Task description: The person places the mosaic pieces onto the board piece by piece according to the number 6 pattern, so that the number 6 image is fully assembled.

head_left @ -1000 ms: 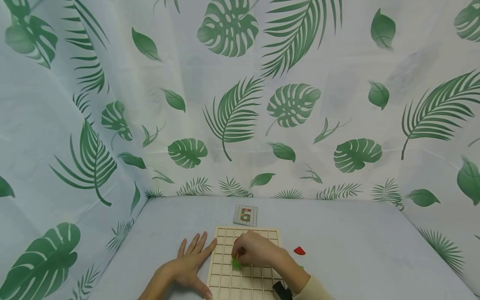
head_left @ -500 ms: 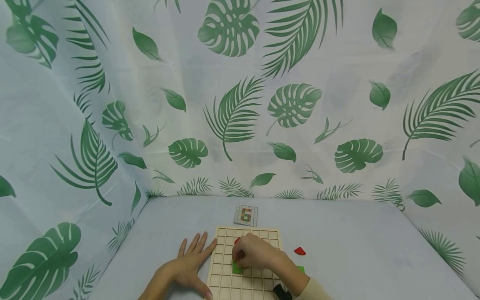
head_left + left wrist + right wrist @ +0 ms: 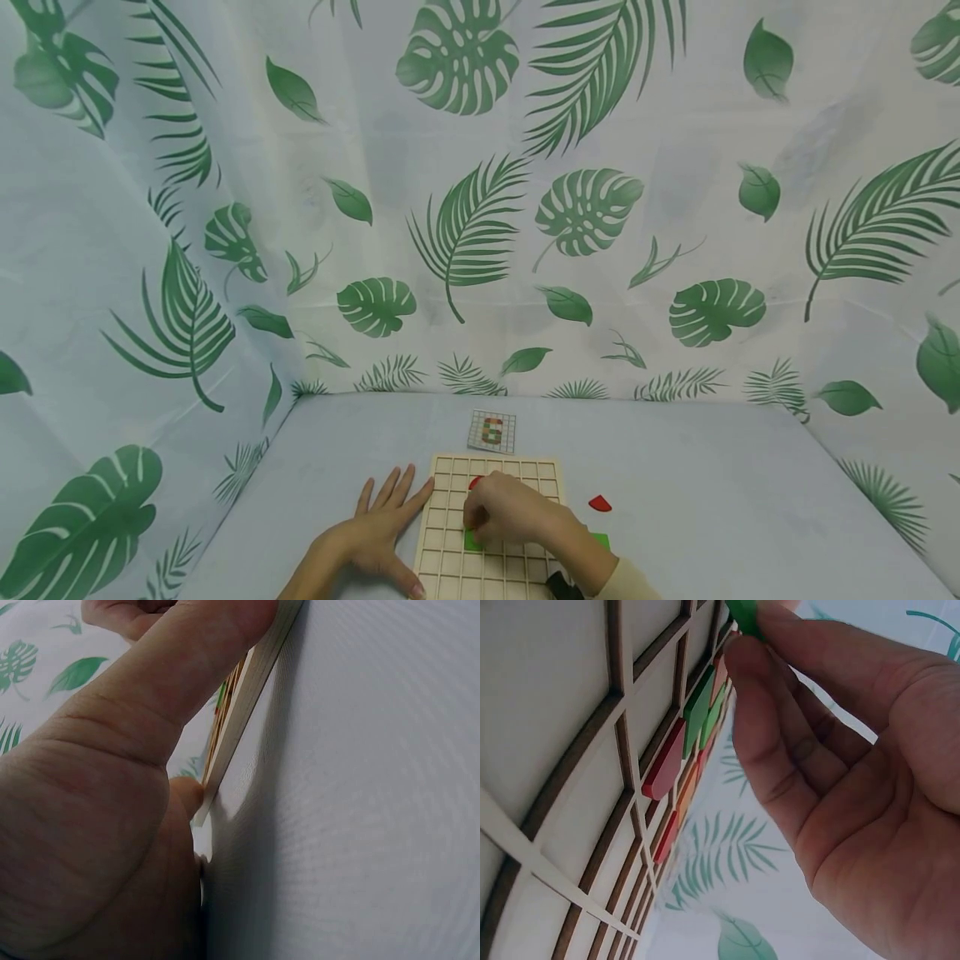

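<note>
A pale wooden grid board [image 3: 450, 575] lies on the table. Over it, my right hand [image 3: 506, 507] pinches a small green tile [image 3: 744, 616] between thumb and forefinger; in the head view, a green tile [image 3: 472, 540] shows below these fingers. Further along the board, the right wrist view has a dark red piece [image 3: 664, 761], a dark green tile [image 3: 697, 712], a light green tile [image 3: 714, 716], an orange piece [image 3: 688, 791] and a small red piece [image 3: 665, 838]. My left hand [image 3: 375, 533] rests with fingers spread, its forefinger and thumb tips at the board's left edge.
Behind the board lies a gridded picture card [image 3: 491, 431] with a coloured figure. To the right are a red wedge piece [image 3: 600, 503] and a green piece [image 3: 602, 540], partly behind the right forearm. A black object [image 3: 561, 586] shows by the right wrist.
My right hand has shifted slightly toward the near side of the board, and more of the green tile below its fingers shows. The left hand stays put.
</note>
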Demonstrator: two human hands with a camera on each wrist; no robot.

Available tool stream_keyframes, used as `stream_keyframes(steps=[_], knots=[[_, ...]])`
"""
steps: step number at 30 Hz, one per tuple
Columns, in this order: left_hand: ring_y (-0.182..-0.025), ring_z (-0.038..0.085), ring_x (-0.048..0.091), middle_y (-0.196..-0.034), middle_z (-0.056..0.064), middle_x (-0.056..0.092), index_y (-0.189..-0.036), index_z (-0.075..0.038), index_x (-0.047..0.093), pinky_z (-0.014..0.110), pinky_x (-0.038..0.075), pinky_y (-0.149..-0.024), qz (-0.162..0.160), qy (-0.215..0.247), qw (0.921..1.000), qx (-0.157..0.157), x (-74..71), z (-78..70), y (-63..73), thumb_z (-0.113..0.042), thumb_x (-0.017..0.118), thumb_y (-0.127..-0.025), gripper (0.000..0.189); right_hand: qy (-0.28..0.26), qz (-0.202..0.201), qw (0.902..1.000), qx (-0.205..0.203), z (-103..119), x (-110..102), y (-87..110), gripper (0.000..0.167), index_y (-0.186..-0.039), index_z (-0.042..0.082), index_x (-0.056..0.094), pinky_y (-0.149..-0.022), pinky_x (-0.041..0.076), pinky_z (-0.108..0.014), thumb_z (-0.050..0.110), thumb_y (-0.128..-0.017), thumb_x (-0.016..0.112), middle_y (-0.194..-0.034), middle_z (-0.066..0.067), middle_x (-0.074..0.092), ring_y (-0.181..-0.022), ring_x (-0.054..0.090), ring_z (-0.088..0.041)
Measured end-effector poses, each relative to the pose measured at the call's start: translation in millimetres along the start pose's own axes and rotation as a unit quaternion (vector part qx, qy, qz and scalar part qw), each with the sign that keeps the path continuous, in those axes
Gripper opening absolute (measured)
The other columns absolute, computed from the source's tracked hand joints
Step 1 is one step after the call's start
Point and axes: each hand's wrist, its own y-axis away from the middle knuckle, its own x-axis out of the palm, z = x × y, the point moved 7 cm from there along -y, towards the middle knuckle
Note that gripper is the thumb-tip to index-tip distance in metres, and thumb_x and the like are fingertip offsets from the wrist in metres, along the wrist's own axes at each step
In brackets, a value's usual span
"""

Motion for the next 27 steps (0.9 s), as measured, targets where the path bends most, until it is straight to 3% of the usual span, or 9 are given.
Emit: stream_keyframes(steps=[7, 13, 20, 27], knots=[[-0.161, 0.045, -0.010, -0.175, 0.021, -0.005, -0.169, -0.026, 0.012, 0.075, -0.010, -0.120, 0.001, 0.003, 1.0000, -0.003, 0.2, -0.9, 0.3, -0.074, 0.089, -0.059, 0.143, 0.026, 0.008, 0.9996, 0.006, 2.0, 1.8, 1.4, 0.017, -0.083, 0.017, 0.080, -0.065, 0.049, -0.012, 0.004, -0.077, 0.089, -0.076, 0.015, 0.071, -0.067, 0.054, 0.008], [-0.161, 0.045, -0.009, -0.175, 0.021, -0.004, -0.169, -0.026, 0.012, 0.075, -0.010, -0.120, 0.002, 0.000, 1.0000, -0.007, -0.1, -1.3, 0.3, -0.074, 0.089, -0.058, 0.143, 0.016, 0.014, 0.9995, 0.024, 2.1, 2.5, 1.7, 0.017, -0.083, 0.017, 0.081, -0.066, 0.051, -0.012, 0.004, -0.077, 0.089, -0.076, 0.017, 0.071, -0.068, 0.058, 0.007], [-0.161, 0.044, -0.010, -0.175, 0.020, -0.005, -0.169, -0.027, 0.012, 0.075, -0.010, -0.121, 0.004, 0.000, 1.0000, -0.009, 2.0, 0.9, -0.8, -0.075, 0.089, -0.059, 0.143, 0.024, 0.017, 0.9994, 0.017, 0.3, 5.0, 1.9, 0.017, -0.086, 0.018, 0.083, -0.068, 0.051, -0.011, 0.004, -0.077, 0.088, -0.079, 0.018, 0.073, -0.072, 0.060, 0.008], [-0.161, 0.045, -0.010, -0.175, 0.020, -0.005, -0.169, -0.027, 0.011, 0.075, -0.010, -0.120, 0.001, 0.000, 1.0000, -0.006, 1.7, 1.1, -1.0, -0.075, 0.089, -0.059, 0.143, 0.015, -0.010, 0.9996, 0.023, -7.7, -12.6, 13.3, 0.020, -0.099, 0.018, 0.083, -0.069, 0.052, -0.016, 0.009, -0.081, 0.088, -0.091, 0.014, 0.075, -0.073, 0.058, 0.005]])
